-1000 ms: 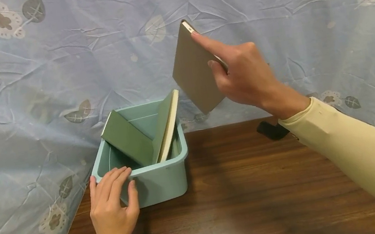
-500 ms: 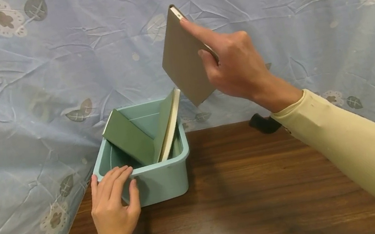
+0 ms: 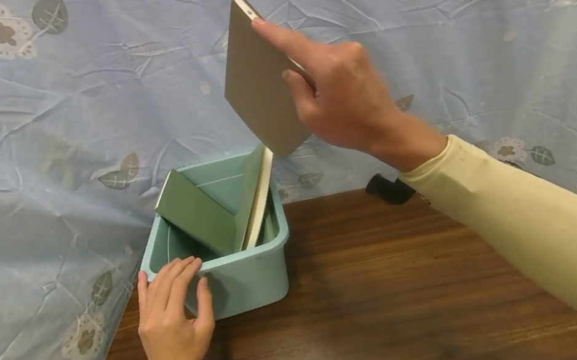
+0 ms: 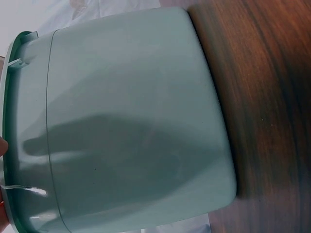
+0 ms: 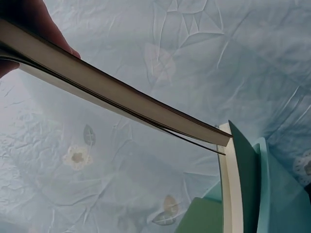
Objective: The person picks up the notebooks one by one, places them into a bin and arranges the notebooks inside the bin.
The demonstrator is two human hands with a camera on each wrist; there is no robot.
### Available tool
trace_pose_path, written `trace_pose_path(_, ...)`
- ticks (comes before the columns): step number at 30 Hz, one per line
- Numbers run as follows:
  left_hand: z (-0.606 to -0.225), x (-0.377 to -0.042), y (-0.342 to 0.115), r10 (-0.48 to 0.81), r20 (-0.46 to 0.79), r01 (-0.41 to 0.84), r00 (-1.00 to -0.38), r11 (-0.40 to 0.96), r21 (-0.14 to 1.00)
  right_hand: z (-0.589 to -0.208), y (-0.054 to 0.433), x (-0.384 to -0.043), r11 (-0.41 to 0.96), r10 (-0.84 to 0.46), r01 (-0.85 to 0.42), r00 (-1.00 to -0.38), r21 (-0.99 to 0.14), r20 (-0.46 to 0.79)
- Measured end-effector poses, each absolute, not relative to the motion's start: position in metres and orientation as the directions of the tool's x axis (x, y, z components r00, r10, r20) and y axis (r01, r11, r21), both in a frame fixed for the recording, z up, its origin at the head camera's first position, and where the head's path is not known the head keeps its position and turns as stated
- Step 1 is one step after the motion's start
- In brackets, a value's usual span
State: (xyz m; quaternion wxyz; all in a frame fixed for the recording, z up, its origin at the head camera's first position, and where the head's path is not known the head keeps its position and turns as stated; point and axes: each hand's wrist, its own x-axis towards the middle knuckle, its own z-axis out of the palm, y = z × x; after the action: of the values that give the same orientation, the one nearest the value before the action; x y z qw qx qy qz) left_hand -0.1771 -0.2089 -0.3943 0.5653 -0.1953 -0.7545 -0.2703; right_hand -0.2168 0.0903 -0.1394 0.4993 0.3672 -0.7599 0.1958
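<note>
My right hand (image 3: 348, 93) grips a grey-brown hardcover book (image 3: 263, 84) by its edge, forefinger stretched along the pages. The book hangs tilted above the right side of a pale teal plastic bin (image 3: 248, 285). In the right wrist view, the page edge of the held book (image 5: 112, 92) shows, and its low end overlaps the top of a cream-paged book (image 5: 233, 184). Inside the bin, a green-covered book (image 3: 198, 212) leans left and a cream-paged green book (image 3: 258, 203) leans right. My left hand (image 3: 175, 321) rests its fingers on the bin's near rim.
A brown wood-grain table (image 3: 394, 288) carries the bin at its left. Behind it hangs a wrinkled blue floral cloth (image 3: 168, 86), also falling along the left side. A black object (image 3: 391, 189) shows beside the right sleeve (image 3: 526, 231).
My right hand has moved left and upward with the grey-brown book, bringing it from right of the bin to above the bin's right side. The left hand and bin stay put.
</note>
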Motion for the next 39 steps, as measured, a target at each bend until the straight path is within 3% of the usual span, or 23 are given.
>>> trace_pose_path(13, -0.394, -0.178, -0.212, -0.018, 0.963, 0.6, -0.27, 0.779, 0.183, -0.145, 0.066, -0.221, 0.594, -0.303, -0.805, -0.21, 0.012, 0.93)
trace_pose_path(23, -0.396, -0.179, -0.213, -0.016, 0.961, 0.601, -0.275, 0.777, 0.185, -0.176, 0.045, -0.233, 0.589, -0.304, -0.808, -0.227, -0.005, 0.925)
trace_pose_path(32, -0.396, -0.181, -0.211, -0.006, 0.961, 0.606, -0.276, 0.775, 0.179, -0.199, 0.039, -0.234, 0.677, -0.367, -0.735, -0.377, -0.033, 0.85)
trace_pose_path(39, -0.397, -0.182, -0.209, -0.006, 0.96, 0.604, -0.28, 0.776, 0.181, -0.208, 0.033, -0.236, 0.694, -0.359, -0.717, -0.425, -0.067, 0.831)
